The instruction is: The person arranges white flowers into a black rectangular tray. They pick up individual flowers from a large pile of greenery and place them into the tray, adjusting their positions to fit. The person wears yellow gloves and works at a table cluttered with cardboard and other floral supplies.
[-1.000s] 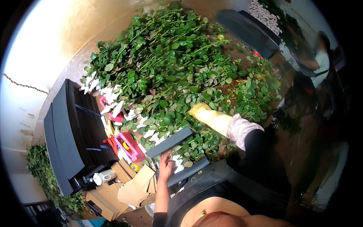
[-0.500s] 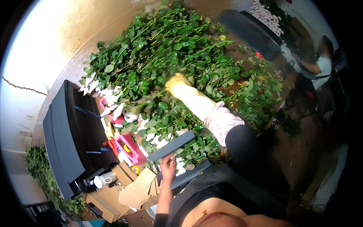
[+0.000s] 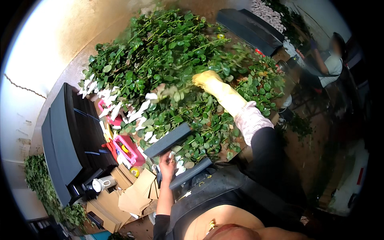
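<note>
Over the heap of leafy green stems (image 3: 168,60) my right hand (image 3: 206,79) — in one yellow glove — reached far out, fingers sunk among the leaves; whether they had closed on a stem I could not tell. Nearer my body, my bare left hand (image 3: 167,162) gripped the white cut ends of a small bunch (image 3: 175,153), just beside two dark grey trays (image 3: 167,140) — one above, one below.
</note>
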`<state>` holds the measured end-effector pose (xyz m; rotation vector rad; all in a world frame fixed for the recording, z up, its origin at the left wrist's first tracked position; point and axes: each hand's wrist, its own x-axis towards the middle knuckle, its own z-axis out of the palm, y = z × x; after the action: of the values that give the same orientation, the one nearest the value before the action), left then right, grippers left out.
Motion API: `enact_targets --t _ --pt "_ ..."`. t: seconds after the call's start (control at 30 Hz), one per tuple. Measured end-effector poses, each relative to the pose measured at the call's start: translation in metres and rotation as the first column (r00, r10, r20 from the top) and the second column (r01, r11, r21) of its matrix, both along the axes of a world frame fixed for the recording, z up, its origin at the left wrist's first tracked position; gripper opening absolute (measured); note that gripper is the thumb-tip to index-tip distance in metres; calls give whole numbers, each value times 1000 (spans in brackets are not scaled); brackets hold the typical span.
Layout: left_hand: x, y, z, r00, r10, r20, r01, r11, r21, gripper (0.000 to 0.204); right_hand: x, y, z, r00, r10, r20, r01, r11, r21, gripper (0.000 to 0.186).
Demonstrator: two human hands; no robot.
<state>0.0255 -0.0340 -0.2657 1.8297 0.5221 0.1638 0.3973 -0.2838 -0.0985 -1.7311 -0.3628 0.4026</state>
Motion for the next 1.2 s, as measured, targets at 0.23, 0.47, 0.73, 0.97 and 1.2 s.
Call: enact_targets --t 0.23,0.47,0.73,0.97,1.2 --pt "-24 11 -28 982 147 122 -112 960 -256 37 -141 8 81 332 508 795 -96 856 -507 13" --pt "-6 1 3 997 18 68 -35 966 257 37 -169 -28 -62 639 700 319 21 398 -917 25" --pt "-12 -2 28 990 133 -38 -123 971 205 35 -228 36 57 566 799 204 -341 452 -824 43" --pt "-13 -3 29 984 180 -5 -176 964 202 39 -225 139 -36 648 712 -269 -301 -85 -950 40" --pt "-14 11 35 973 183 -139 -171 981 97 47 -230 142 -66 646 731 -221 -259 -62 -964 46"
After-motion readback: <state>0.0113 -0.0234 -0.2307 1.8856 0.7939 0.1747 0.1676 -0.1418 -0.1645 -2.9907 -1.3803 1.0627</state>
